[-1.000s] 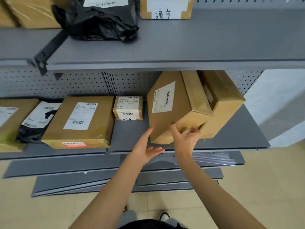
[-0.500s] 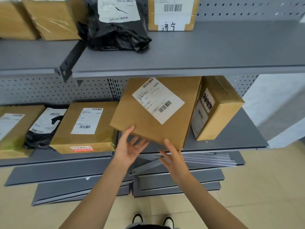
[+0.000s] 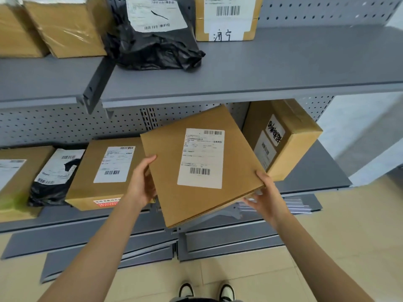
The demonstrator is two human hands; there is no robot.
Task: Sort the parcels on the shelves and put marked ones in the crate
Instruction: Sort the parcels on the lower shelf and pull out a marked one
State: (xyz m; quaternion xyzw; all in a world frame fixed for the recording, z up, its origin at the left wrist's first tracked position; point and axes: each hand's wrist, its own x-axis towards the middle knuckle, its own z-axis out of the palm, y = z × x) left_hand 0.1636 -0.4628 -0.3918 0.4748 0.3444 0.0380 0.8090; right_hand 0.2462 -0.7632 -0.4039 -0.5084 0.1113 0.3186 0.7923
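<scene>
I hold a flat brown cardboard parcel (image 3: 235, 162) with a white barcode label in front of the lower shelf, tilted with its label side up. My left hand (image 3: 141, 182) grips its left edge, thumb on top. My right hand (image 3: 268, 192) grips its lower right corner, fingers underneath. A taller brown box (image 3: 290, 138) with a handwritten label stands on the lower shelf just behind. On the upper shelf stands a box (image 3: 224, 18) with handwritten characters on its label. No crate is in view.
The lower shelf (image 3: 316, 171) also carries a flat brown box (image 3: 91, 173), a black bag (image 3: 54, 177) and another box (image 3: 13, 177) at the left. The upper shelf (image 3: 283, 68) holds a black bag (image 3: 152, 40) and brown boxes (image 3: 65, 29). Grey shelf panels (image 3: 218, 243) lie on the floor.
The flat parcel has come off the shelf toward me and turned so its label faces up squarely. Both hands have shifted from under its near edge to its left edge and right corner.
</scene>
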